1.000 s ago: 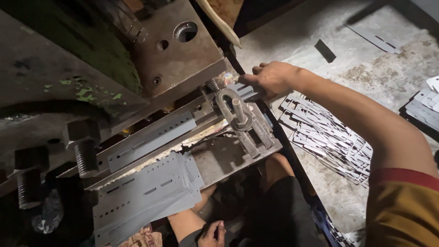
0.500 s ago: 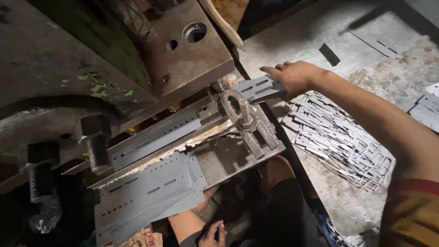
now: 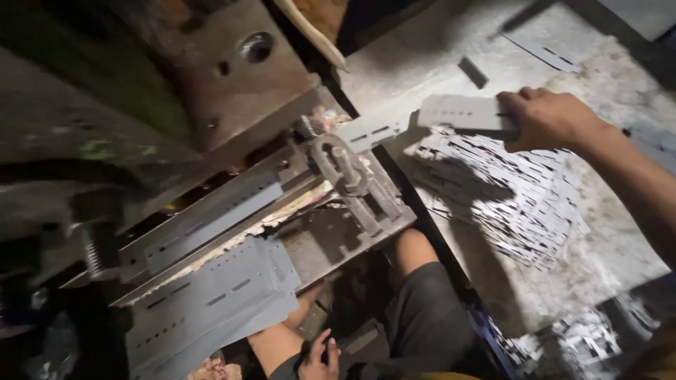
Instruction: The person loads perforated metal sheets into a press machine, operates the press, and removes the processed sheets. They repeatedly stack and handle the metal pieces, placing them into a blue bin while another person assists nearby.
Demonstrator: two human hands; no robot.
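**Punched strip out over the pile, press sitting on the left**

Far left we've got the big press block (image 3: 232, 77) with its dark bolts, and under it a long perforated strip (image 3: 211, 214) lying in the die bed. Below that, a stack of grey punched plates (image 3: 211, 302) hangs off the edge. A metal clamp loop (image 3: 338, 165) sits mid-bed. Our left hand (image 3: 318, 357) is down low by the knee, fingers loosely curled, holding nothing we can see. On the right, our right hand (image 3: 546, 119) has its fingers pinched on a grey punched strip (image 3: 461, 112), held above the heap of finished pieces (image 3: 507, 190) on the worn table (image 3: 598, 260).
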